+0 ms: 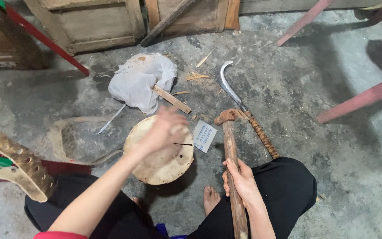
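Observation:
My left hand [166, 128] hovers blurred over a round pale hide-covered disc [155, 166] lying on the floor; the fingers look loosely curled, and whether they pinch the thin dark pin [183, 144] just beside them I cannot tell. My right hand [240, 179] is wrapped around the wooden handle of a hammer [231, 146], whose rusty head [229, 116] points away from me. Both hands are above my black-trousered legs, and a bare foot [210, 198] shows between them.
A curved sickle [244, 106] with a wrapped handle lies right of the hammer head. A small sheet of abrasive paper [204, 136], a white cloth [140, 79] over a wooden stick, hide strips [67, 128], a perforated hide strap [21, 161], wood panels and red chair legs [363, 97] surround me.

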